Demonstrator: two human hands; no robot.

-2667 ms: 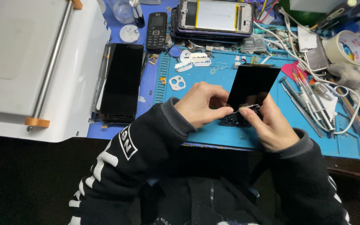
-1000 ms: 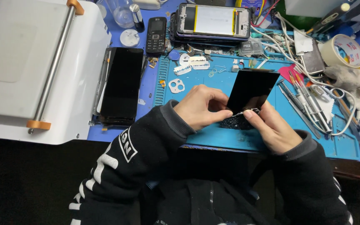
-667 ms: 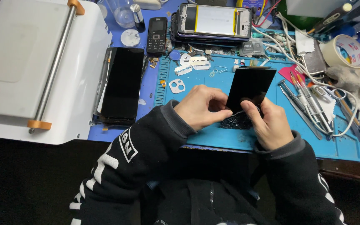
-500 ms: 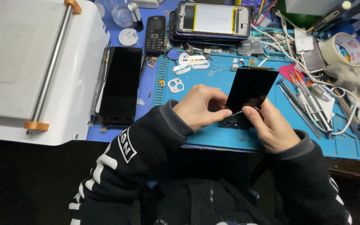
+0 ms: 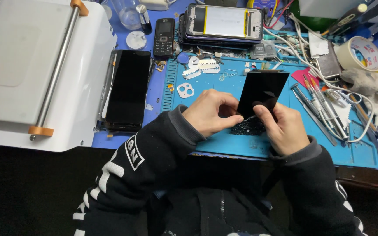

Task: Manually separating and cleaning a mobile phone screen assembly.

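Note:
A black phone screen panel lies tilted on the blue work mat, its near edge between my hands. My left hand pinches at the panel's lower left corner, fingers closed. My right hand grips the panel's near edge, and a thin strip shows between the two hands. A pile of dark glass fragments sits on the mat just below the panel.
A white laminating machine fills the left, with a black phone beside it. A small keypad phone and an opened phone frame lie at the back. Tweezers and tools, cables and a tape roll crowd the right.
My hands stay at the panel's near edge with only small shifts of the fingers. The panel has hardly moved.

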